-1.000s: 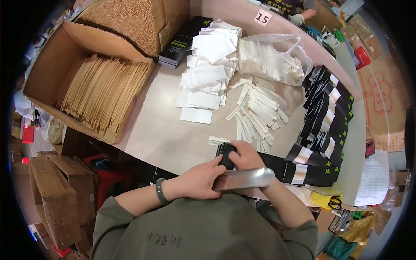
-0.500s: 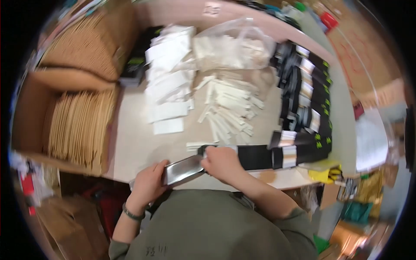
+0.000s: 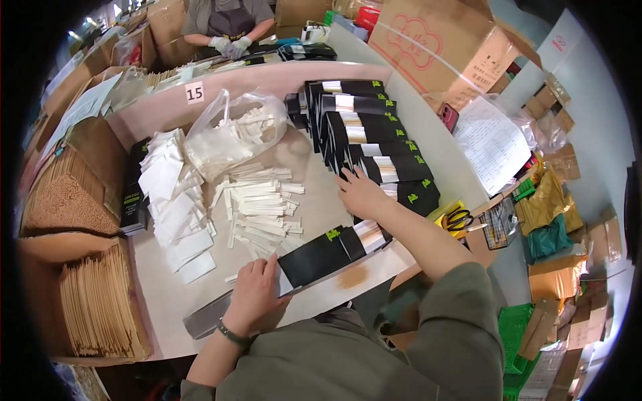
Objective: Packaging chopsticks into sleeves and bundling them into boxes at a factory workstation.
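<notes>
My left hand (image 3: 254,292) lies across a grey, see-through plastic sleeve (image 3: 208,315) at the table's front edge, fingers along its far side and thumb on the near side. Just right of that hand lies a long black packet (image 3: 319,257) with a green mark and a white, tan-striped section; how it joins the sleeve is hidden under the hand. My right hand (image 3: 363,194) reaches over to the stacked black packets (image 3: 358,127) on the right. Its fingers are apart and the fingertips touch the packets' left edges.
White paper slips (image 3: 175,194), loose pale strips (image 3: 267,200) and a clear bag (image 3: 234,137) of more strips cover the middle. Cardboard boxes of thin sticks (image 3: 100,304) stand left. Black-handled scissors (image 3: 458,219) lie right. Beyond the partition (image 3: 281,73), another person works with gloved hands.
My right hand has left the sleeve and moved right and away to the packet stack. My left hand stays on the sleeve, now lower at the table edge. The view has turned right.
</notes>
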`<control>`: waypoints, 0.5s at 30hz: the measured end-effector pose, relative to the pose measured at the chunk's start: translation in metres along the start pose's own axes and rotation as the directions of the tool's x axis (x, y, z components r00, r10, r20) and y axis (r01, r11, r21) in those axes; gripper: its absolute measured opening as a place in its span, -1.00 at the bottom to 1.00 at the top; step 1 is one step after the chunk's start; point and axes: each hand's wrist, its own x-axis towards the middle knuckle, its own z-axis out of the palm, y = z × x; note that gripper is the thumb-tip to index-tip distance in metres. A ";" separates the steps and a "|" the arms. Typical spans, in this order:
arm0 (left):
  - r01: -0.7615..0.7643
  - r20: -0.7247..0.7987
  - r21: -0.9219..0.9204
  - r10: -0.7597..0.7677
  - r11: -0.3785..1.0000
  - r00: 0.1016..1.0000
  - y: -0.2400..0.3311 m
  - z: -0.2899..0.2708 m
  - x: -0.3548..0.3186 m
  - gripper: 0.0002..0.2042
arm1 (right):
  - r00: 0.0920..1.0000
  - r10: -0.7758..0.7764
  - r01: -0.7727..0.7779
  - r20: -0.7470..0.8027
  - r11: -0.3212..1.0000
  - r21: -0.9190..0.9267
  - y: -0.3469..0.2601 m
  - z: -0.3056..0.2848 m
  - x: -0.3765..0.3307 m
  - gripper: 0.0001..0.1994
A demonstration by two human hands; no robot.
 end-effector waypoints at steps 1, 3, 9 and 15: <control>-0.005 0.005 -0.012 0.005 1.000 1.000 0.000 0.000 0.000 -0.11 | 0.990 -0.006 0.032 -0.144 0.984 0.178 0.002 -0.007 -0.007 -0.57; -0.040 -0.051 0.005 0.040 0.999 0.998 0.000 -0.008 -0.012 -0.14 | 0.963 0.013 0.087 -0.269 0.930 0.356 0.009 -0.029 -0.027 -0.50; -0.019 -0.048 0.022 0.020 1.000 0.999 -0.023 -0.010 -0.057 -0.14 | 0.745 0.345 -0.558 0.570 0.791 0.251 0.068 -0.007 -0.097 0.40; 0.034 -0.037 0.011 -0.034 0.999 0.999 -0.021 -0.010 -0.052 -0.13 | 0.838 0.374 -0.510 0.397 0.795 0.328 0.091 0.051 -0.056 0.52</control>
